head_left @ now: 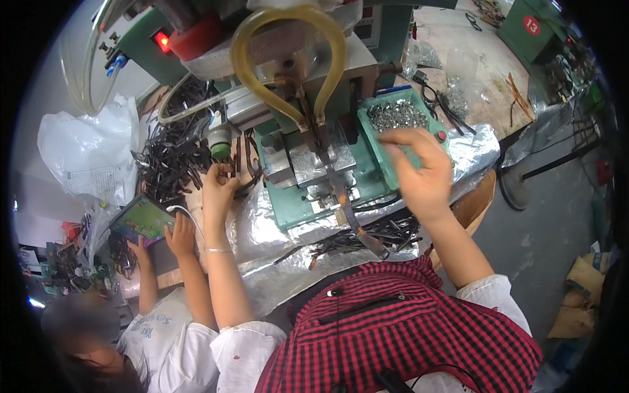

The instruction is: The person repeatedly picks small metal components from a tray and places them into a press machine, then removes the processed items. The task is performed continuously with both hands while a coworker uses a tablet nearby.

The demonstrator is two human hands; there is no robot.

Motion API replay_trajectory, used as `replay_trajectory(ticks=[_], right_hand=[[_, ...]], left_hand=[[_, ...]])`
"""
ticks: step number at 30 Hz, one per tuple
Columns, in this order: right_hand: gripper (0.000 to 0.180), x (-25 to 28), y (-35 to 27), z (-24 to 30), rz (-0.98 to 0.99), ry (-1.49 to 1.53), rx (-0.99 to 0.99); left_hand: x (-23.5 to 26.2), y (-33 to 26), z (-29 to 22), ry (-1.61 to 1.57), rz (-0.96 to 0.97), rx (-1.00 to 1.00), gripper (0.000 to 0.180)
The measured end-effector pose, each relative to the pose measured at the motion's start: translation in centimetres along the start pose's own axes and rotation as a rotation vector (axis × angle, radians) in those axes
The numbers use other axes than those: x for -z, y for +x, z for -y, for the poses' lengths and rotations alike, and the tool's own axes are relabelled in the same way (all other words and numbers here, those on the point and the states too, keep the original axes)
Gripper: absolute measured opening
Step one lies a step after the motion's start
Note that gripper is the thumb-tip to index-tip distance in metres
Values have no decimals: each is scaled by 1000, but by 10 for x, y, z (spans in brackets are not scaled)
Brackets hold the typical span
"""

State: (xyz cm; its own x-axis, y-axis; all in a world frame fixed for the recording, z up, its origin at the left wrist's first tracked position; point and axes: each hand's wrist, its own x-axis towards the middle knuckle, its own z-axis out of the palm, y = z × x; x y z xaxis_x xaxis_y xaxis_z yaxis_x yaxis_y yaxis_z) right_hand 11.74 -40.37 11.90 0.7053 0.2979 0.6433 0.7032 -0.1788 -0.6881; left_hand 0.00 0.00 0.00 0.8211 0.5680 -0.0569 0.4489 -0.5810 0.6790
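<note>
Take the metal jig under the press as the clock's centre, with 6 o'clock towards the checked apron. Find the dark strap there, its upper end at the jig, its long axis running from about 11 o'clock down to 5, its free end reaching out over a loose bundle of dark straps. Read this strap at 9 o'clock from the right hand and at 3 o'clock from the left hand; count the right hand as nearer, though apart from the strap. See the right hand at 3 o'clock of the jig, blurred, fingers curled over the green tray with its silver metal parts; cannot tell from the blur an empty pinch from one closed on a small part. See the left hand between 8 and 9, fingertips bent together just below a green-ended knob, at the edge of a large heap of dark straps; cannot tell a held strap from a mere touch there. Note the green base plate under the jig, then crinkled silver foil below it, showing at 7 and again at 3. Look further out: a yellow tube looping at 12, a white plastic bag at 9, a lit screen at 8 beside the co-worker's hands, a green machine at 2, grey floor and brown packages at 4
</note>
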Motion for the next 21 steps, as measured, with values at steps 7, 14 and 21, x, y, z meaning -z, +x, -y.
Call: replay_trajectory(ticks=[7, 14, 21], right_hand=[[30, -50, 1, 12, -75, 377, -212], [42, -54, 5, 37, -75, 627, -332], [60, -10, 4, 60, 158, 540, -354]], left_hand=[[9, -72, -82, -763, -94, -135, 24], [26, -131, -198, -174, -656, -926, 11], [-20, -144, -231, 136, -301, -1387, 23]])
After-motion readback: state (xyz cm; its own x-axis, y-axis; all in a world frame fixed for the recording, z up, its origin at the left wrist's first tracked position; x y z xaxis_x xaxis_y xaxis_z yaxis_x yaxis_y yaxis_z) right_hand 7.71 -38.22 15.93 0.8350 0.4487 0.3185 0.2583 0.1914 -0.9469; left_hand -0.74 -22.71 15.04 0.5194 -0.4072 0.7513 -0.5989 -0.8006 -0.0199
